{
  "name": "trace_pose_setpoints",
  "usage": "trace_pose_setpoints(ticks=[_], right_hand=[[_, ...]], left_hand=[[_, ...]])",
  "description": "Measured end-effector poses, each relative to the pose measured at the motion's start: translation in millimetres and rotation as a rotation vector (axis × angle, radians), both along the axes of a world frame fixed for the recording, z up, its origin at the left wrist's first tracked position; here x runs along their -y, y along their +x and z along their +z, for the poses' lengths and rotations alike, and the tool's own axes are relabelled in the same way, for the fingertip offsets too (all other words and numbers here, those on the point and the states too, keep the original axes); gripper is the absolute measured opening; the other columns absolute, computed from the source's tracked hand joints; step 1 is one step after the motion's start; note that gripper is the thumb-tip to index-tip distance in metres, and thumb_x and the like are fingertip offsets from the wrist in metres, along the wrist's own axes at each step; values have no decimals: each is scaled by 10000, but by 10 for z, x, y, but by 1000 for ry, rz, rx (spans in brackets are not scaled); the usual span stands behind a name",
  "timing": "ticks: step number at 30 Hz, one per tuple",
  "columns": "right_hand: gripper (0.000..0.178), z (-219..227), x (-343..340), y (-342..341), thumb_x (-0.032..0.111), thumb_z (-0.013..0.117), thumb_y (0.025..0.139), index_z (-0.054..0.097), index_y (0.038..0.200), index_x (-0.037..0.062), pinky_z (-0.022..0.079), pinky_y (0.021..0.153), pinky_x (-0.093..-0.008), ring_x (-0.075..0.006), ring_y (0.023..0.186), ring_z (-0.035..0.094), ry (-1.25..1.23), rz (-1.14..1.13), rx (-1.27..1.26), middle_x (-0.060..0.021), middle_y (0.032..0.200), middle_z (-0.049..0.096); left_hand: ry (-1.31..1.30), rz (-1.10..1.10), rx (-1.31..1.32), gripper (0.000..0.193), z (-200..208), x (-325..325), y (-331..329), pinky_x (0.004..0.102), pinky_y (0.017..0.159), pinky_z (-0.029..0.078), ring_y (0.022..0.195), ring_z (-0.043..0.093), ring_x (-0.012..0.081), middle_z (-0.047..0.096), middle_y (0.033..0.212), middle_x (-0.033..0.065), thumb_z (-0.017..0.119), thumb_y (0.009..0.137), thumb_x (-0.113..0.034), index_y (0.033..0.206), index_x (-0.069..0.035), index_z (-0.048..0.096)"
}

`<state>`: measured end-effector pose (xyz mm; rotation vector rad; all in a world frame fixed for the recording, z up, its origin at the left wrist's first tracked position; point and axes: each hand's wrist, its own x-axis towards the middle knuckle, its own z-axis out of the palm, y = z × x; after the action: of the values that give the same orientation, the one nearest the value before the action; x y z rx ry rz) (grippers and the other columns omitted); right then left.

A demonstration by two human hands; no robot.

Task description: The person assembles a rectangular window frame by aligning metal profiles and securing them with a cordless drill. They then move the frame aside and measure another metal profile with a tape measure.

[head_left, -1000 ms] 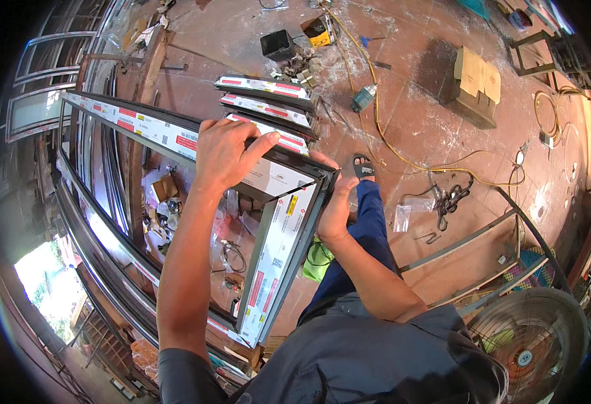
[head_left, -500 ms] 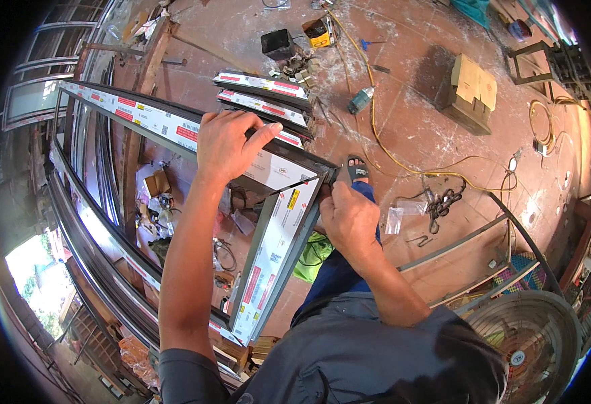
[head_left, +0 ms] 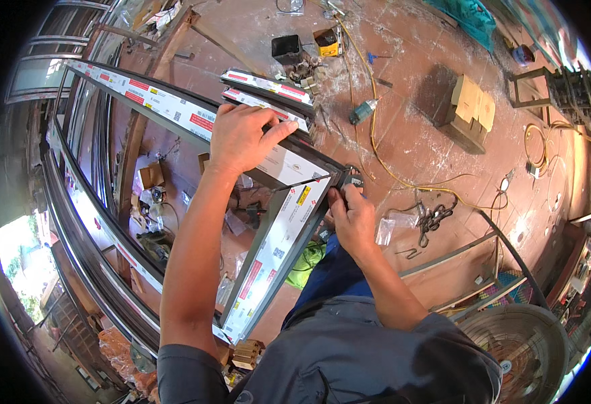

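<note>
A long frame [head_left: 174,110] of dark metal profile, faced with white printed film with red and yellow patches, slants across in front of me. Its long side meets a short side [head_left: 268,259] at a mitred corner, where a thin dark seam shows. My left hand [head_left: 241,138] lies over the long side, fingers curled over its far edge and thumb stretched along it to the right. At the outer side of the corner is my right hand [head_left: 353,219], its fingers bent and closed together; what they pinch, if anything, is hidden.
Behind the frame lie short film-covered profiles [head_left: 275,87]. On the tiled floor are a green drill [head_left: 363,111], a yellow cable [head_left: 374,128], a cardboard box [head_left: 471,108], a black container [head_left: 287,48] and a dark chain-like coil [head_left: 434,219]. A round fan [head_left: 518,357] stands at lower right.
The view has shifted a little, so the frame and floor things appear displaced. My right hand stays by the corner, its fingers slightly lower against it. My left hand keeps its hold.
</note>
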<state>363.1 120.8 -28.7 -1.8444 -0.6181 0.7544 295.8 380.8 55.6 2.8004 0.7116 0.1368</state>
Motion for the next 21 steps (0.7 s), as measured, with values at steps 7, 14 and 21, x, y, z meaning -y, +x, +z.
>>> trace_pose_setpoints(ticks=[7,14,21], right_hand=[[313,-82,-11,222,295,724,1038,671,1091,-9,515,652,-285,-110,719,601,242,-174,-334,-38,851,680],[314,183,-383,1096,264,674,1053,698,1155,-32,537,732,-277,-115,818,645,33,329,-509,-42,904,703],[597,-279,-45,637,570,477,1092,636,1208,6,546,878,-396,-256,977,681,341,-208,-1084,-116,1087,677]], left_hand=[[11,47,87,386,-6,-8,-116,439,969,423,1004,681,277,752,1013,75,740,935,-490,1024,-114,757],[-15,148,87,832,220,873,-725,534,1188,309,1404,498,390,519,1553,187,764,831,-610,1450,-79,599],[122,204,122,682,116,-29,-553,593,1171,280,1374,545,345,629,1431,118,677,902,-652,1297,-98,723]])
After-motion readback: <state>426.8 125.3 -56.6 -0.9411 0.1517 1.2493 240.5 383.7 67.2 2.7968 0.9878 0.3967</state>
